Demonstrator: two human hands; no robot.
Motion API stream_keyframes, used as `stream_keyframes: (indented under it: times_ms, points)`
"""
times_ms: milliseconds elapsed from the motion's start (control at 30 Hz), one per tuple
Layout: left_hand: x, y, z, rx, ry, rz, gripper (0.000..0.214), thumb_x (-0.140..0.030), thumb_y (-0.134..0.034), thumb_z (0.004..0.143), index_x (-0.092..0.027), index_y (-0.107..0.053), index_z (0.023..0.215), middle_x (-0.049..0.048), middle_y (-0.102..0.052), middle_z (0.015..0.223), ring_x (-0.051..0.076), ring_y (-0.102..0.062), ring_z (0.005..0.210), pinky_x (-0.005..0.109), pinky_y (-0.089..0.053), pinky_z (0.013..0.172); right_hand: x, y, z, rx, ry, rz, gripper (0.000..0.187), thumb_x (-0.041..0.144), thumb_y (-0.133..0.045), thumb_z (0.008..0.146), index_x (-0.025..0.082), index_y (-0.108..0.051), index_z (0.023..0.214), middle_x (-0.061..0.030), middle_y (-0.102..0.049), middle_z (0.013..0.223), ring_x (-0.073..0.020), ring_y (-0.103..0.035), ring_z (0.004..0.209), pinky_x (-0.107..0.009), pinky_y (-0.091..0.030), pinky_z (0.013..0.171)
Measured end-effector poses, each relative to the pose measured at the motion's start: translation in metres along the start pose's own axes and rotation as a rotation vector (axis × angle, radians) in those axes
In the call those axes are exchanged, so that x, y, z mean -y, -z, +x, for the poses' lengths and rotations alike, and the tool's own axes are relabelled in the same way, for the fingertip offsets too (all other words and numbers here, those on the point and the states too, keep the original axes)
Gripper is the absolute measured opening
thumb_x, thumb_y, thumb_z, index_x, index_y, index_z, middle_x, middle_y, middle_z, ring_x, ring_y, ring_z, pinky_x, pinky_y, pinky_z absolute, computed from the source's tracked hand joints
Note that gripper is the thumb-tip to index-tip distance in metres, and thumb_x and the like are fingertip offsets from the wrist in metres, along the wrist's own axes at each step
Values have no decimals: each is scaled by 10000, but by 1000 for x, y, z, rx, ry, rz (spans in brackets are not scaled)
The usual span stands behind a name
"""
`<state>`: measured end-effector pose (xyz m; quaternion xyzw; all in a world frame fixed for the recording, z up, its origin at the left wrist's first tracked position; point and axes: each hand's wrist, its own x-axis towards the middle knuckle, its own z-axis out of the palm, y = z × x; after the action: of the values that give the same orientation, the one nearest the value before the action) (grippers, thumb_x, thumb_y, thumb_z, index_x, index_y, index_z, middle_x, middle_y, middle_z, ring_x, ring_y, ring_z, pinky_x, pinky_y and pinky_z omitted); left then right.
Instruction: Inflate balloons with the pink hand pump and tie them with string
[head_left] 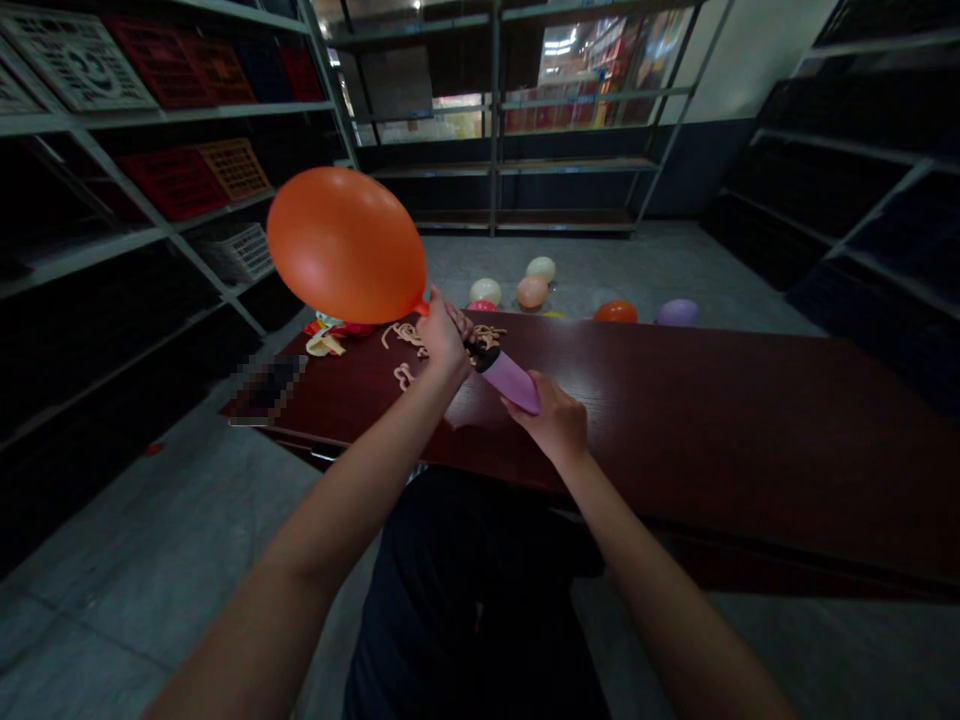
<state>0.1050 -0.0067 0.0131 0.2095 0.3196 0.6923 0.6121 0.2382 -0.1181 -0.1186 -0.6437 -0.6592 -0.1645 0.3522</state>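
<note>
An inflated orange balloon (346,244) floats up and to the left of my hands. My left hand (444,335) is closed, pinching the balloon's neck against the black nozzle of a purple hand pump (510,379). My right hand (556,424) is wrapped round the pump's lower end. Both hands hover above a dark red-brown table (675,420).
Loose uninflated balloons (409,335) and coloured scraps (330,338) lie on the table's far left. Several inflated balloons (532,291) rest on the grey floor beyond the table. Metal shelving with crates (176,180) lines the left; dark shelves (862,180) stand at the right.
</note>
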Motion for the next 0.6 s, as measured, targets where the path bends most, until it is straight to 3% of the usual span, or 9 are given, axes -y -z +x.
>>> stream_keyframes:
  times_ms: [100,200,433,600]
  points:
    - [14,5,-8,-6,32,5,569,-481,-507,1057,-219,-292,600,-70,-258,429,69,-239,321,231,-189,363,0,-1,0,13,-6,-10,473,518,-692,910,171,-677,1231,-95,-800,1048,-227,-750,826,-298,-461,647]
    - [9,14,-7,-47,55,0,556,-426,-482,1074,-214,-285,599,-69,-272,432,64,-250,321,222,-201,361,3,-3,-1,39,15,-6,466,517,-705,905,189,-675,1235,-87,-801,1053,-220,-748,846,-291,-458,660]
    - [-27,40,0,-147,103,-61,526,-380,-383,1107,-212,-251,627,-74,-260,426,59,-241,313,200,-208,354,12,-1,-1,109,107,-46,457,523,-738,897,207,-681,1223,-66,-802,1007,-208,-742,843,-278,-443,670]
    - [-61,58,14,-167,49,-86,517,-376,-432,1085,-213,-244,632,-77,-254,425,63,-237,314,203,-208,357,13,5,-1,144,151,-55,460,516,-738,904,203,-680,1236,-83,-800,1033,-210,-740,862,-276,-460,698]
